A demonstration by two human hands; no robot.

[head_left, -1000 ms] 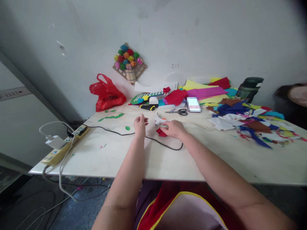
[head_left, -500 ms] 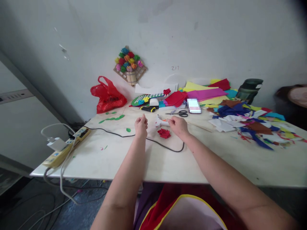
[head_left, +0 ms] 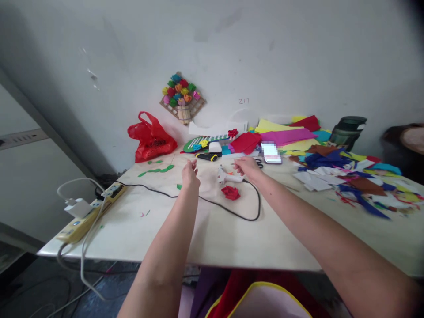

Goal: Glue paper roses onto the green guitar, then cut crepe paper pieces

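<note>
My left hand (head_left: 191,175) is raised over the middle of the table, its fingers loosely bent and a little apart, with nothing visible in them. My right hand (head_left: 247,168) hovers just behind the white glue gun (head_left: 230,178), fingers loosely curved and apparently empty. It covers part of the black-handled scissors (head_left: 259,163); I cannot tell whether it touches them. The glue gun rests on the table with its black cord (head_left: 259,205) looping toward me. In front of it lies a red paper flower (head_left: 231,192). A green leaf piece (head_left: 179,187) shows beside my left wrist.
At left sits a yellow power strip (head_left: 76,227) with a charger. Behind are a red plastic bag (head_left: 150,141), a yellow-black tool (head_left: 207,157) and a phone (head_left: 271,153). Coloured scraps (head_left: 357,176) and a dark green bottle (head_left: 347,132) occupy the right side.
My right hand has moved back, away from the glue gun's handle, which now shows fully. My left hand's fingers have loosened from a closed shape. The view has tilted up slightly.
</note>
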